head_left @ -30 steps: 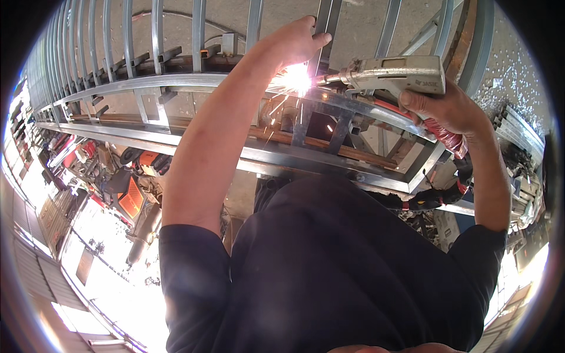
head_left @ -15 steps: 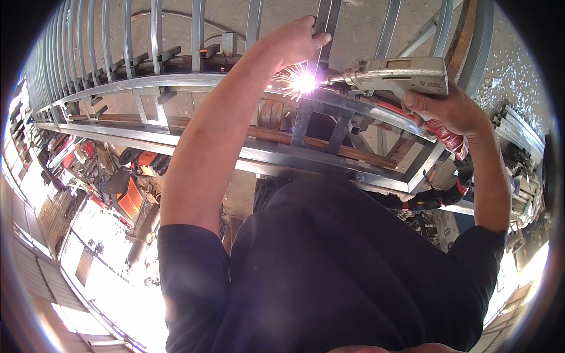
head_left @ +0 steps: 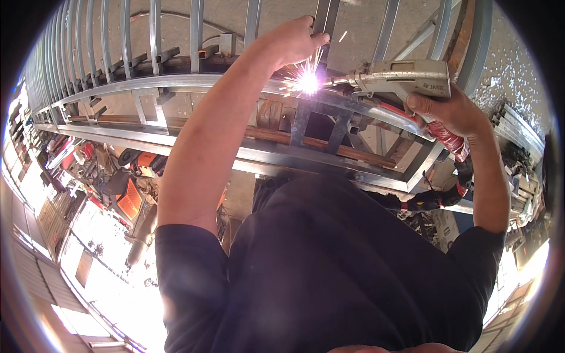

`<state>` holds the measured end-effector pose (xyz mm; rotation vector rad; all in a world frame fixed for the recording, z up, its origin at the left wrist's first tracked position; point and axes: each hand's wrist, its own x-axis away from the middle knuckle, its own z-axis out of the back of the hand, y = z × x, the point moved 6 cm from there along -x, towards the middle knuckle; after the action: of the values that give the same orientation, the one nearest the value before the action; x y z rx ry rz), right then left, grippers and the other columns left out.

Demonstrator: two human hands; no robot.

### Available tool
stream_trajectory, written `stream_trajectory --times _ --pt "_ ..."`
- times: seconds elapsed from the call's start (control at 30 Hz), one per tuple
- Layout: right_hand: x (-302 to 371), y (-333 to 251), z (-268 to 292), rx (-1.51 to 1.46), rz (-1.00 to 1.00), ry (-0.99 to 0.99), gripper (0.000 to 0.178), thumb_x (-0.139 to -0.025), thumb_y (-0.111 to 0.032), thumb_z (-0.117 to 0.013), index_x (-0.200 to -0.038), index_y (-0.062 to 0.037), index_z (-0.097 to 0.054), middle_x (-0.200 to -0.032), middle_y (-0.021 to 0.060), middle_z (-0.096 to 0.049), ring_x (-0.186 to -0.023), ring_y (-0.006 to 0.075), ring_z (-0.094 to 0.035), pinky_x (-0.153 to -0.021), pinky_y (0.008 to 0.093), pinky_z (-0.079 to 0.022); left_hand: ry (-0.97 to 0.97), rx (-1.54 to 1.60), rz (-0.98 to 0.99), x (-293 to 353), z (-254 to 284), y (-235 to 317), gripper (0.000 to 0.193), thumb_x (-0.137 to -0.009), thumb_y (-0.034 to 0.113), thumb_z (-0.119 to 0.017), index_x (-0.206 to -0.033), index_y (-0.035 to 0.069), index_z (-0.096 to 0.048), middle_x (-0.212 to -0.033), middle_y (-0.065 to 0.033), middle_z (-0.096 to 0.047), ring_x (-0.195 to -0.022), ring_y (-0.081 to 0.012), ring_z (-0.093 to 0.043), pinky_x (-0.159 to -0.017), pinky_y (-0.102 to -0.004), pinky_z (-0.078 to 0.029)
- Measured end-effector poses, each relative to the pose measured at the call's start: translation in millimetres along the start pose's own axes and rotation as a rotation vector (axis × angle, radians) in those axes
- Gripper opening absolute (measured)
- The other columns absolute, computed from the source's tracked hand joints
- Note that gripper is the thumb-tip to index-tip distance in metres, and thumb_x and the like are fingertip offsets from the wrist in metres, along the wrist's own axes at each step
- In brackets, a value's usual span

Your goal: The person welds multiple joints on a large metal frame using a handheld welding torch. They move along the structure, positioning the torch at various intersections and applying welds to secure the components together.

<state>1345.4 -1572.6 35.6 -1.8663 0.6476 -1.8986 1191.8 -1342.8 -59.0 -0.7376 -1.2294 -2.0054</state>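
Observation:
My right hand (head_left: 450, 112) is wrapped round the red-taped handle of a grey, pistol-shaped welding gun (head_left: 406, 77), which points left. A bright purple-white arc (head_left: 309, 83) burns just off its nozzle, throwing sparks and hiding the metal under it. Above the arc, my left hand (head_left: 294, 42) is closed on an upright square metal tube (head_left: 325, 20), thumb on its right side. That tube meets a curved metal rail (head_left: 368, 112) of a large barred frame near the arc. The fingers behind the tube are partly hidden.
Below the curved rail runs a straight steel beam (head_left: 265, 157), close to my body. Upright bars (head_left: 156, 35) stand in a row at left. A dark cable (head_left: 426, 202) hangs from the gun at right. Orange and black equipment (head_left: 129, 200) and clutter lie at lower left.
The arc and the gun's nozzle have shifted slightly to the right. The sparks now fly upward more. My left hand stays on the tube.

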Motion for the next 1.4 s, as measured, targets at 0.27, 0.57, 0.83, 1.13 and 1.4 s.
stream_trajectory --times 0.27,0.57,0.83,1.13,1.4 --pt "4.8 1.7 -0.7 -0.088 -0.017 -0.038 0.049 -0.089 -0.043 -0.083 -0.107 0.0001 -0.069 -0.082 0.0045 -0.068 -0.069 0.0159 -0.064 -0.064 0.0327 -0.053 0.008 -0.099 -0.023 0.8 4.5 4.5 0.066 -0.106 0.044 -0.054 -0.147 -0.008 -0.047 -0.139 -0.0311 -0.060 -0.131 -0.0409 -0.059 -0.108 -0.0484 -0.047" --pt "53.9 0.7 27.5 -0.123 0.141 0.175 0.043 -0.096 -0.027 -0.076 -0.124 0.0042 -0.066 -0.097 0.0116 -0.074 -0.073 0.0171 -0.068 -0.069 0.0343 -0.059 0.719 0.203 -0.159 91.9 73.3 -6.8 0.043 -0.106 0.041 -0.056 -0.128 0.006 -0.066 -0.100 -0.0136 -0.074 -0.092 -0.0228 -0.071 -0.083 -0.0374 -0.054" --pt "104.8 -14.7 8.4 -0.091 0.197 0.273 0.047 -0.096 -0.033 -0.076 -0.124 0.0032 -0.066 -0.096 0.0104 -0.072 -0.074 0.0167 -0.067 -0.069 0.0333 -0.057 0.718 0.336 -0.100 191.8 -34.8 -114.2 0.029 -0.102 0.031 -0.066 -0.105 0.003 -0.070 -0.067 -0.0123 -0.064 -0.059 -0.0193 -0.062 -0.059 -0.0367 -0.050" --pt "224.6 -76.4 -27.3 -0.028 0.440 0.539 0.045 -0.097 -0.032 -0.074 -0.126 0.0012 -0.065 -0.098 0.0099 -0.072 -0.073 0.0153 -0.066 -0.066 0.0313 -0.056 0.360 0.486 -0.211 257.3 -140.2 -120.3 0.035 -0.100 0.028 -0.068 -0.122 0.001 -0.069 -0.099 -0.0197 -0.076 -0.089 -0.0327 -0.075 -0.078 -0.0383 -0.058" --pt "344.4 -80.1 -82.6 -0.250 0.845 0.855 0.050 -0.104 -0.046 -0.060 -0.125 -0.0013 -0.064 -0.092 0.0108 -0.071 -0.069 0.0150 -0.064 -0.059 0.0289 -0.052 0.285 0.407 -0.404 297.0 -179.9 -120.8 0.041 -0.099 0.030 -0.071 -0.127 0.001 -0.068 -0.108 -0.0198 -0.076 -0.098 -0.0297 -0.076 -0.086 -0.0385 -0.059"
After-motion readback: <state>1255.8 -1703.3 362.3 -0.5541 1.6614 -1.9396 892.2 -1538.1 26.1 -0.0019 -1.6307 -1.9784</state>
